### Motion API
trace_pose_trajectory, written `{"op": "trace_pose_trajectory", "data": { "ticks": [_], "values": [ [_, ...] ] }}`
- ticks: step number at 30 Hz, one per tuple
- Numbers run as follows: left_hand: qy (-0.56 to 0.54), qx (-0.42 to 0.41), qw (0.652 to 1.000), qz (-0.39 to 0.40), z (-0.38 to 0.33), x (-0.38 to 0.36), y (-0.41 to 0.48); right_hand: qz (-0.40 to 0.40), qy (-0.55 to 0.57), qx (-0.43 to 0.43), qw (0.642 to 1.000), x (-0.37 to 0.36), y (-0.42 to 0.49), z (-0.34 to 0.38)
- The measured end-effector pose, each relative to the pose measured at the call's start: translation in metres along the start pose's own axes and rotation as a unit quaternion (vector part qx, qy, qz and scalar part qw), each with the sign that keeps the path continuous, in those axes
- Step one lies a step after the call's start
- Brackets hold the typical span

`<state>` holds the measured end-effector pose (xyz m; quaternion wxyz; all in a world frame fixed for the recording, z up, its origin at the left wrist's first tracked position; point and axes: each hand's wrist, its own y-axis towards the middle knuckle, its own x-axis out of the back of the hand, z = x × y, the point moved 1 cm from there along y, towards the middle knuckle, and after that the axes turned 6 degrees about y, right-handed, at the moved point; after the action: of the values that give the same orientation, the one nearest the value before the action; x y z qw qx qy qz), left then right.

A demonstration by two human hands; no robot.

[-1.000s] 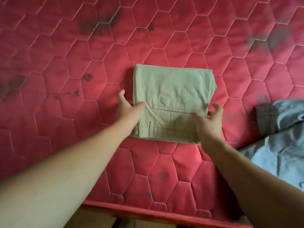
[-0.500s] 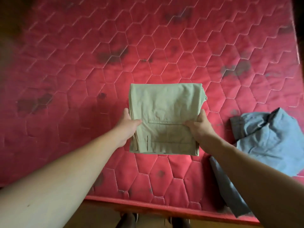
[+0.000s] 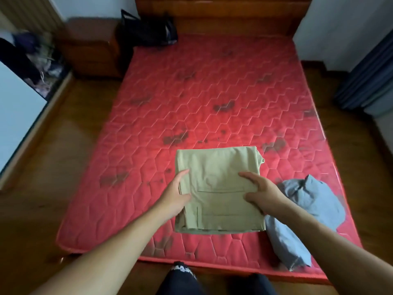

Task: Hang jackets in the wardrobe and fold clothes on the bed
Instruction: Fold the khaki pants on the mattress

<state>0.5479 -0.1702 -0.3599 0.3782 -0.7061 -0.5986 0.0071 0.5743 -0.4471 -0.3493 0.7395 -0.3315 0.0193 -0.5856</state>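
Folded khaki trousers (image 3: 217, 167) are held over the foot end of the red quilted mattress (image 3: 212, 92). My left hand (image 3: 175, 195) grips their left edge, thumb lying on top. At the right edge my right hand (image 3: 262, 193) grips the same trousers, with two digits spread across the top near the pocket seam. The rest of its fingers are hidden. A crumpled blue garment (image 3: 312, 207) lies on the mattress just to the right, and the trousers' lower right corner overlaps it.
A black bag (image 3: 146, 28) sits at the head of the bed beside a wooden nightstand (image 3: 91, 50). On the left an open wardrobe (image 3: 36, 58) shows dark clothes behind a white door (image 3: 17, 103). A dark curtain (image 3: 370, 69) hangs at right. Wooden floor surrounds the bed.
Both hands closed on the trousers' sides and lifted them off the mattress. The view has pulled back, so the whole bed and room now show.
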Motion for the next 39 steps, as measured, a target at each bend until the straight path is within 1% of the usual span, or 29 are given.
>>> {"op": "trace_pose_trajectory", "data": {
  "ticks": [3, 8, 12, 18, 22, 24, 28, 33, 35, 39],
  "values": [
    [0.007, -0.024, 1.000, 0.010, -0.020, 0.025, -0.039, -0.006, 0.009, 0.021, 1.000, 0.003, -0.039, 0.034],
    [0.032, -0.053, 0.998, -0.014, -0.038, 0.061, -0.093, 0.014, 0.002, 0.066, 0.998, 0.007, -0.081, 0.077],
    [-0.005, -0.063, 0.996, -0.064, -0.047, 0.078, -0.139, 0.050, -0.004, 0.115, 0.992, 0.006, -0.100, 0.104],
    [-0.063, -0.003, 0.983, -0.172, -0.027, 0.092, -0.226, 0.141, -0.032, 0.178, 0.973, -0.023, -0.123, 0.143],
    [-0.112, 0.032, 0.960, -0.256, 0.001, 0.104, -0.288, 0.216, -0.037, 0.221, 0.950, -0.071, -0.139, 0.167],
    [-0.115, 0.051, 0.949, -0.289, 0.022, 0.111, -0.318, 0.248, -0.044, 0.234, 0.939, -0.101, -0.151, 0.178],
    [-0.141, 0.063, 0.937, -0.315, 0.061, 0.131, -0.370, 0.287, -0.071, 0.257, 0.920, -0.154, -0.181, 0.198],
    [-0.155, 0.048, 0.927, -0.339, 0.111, 0.168, -0.408, 0.312, -0.088, 0.270, 0.907, -0.222, -0.207, 0.232],
    [-0.157, 0.054, 0.922, -0.350, 0.138, 0.189, -0.426, 0.321, -0.096, 0.275, 0.901, -0.260, -0.217, 0.248],
    [-0.146, 0.067, 0.907, -0.390, 0.204, 0.247, -0.471, 0.343, -0.092, 0.286, 0.890, -0.363, -0.242, 0.275]
  ]
}}
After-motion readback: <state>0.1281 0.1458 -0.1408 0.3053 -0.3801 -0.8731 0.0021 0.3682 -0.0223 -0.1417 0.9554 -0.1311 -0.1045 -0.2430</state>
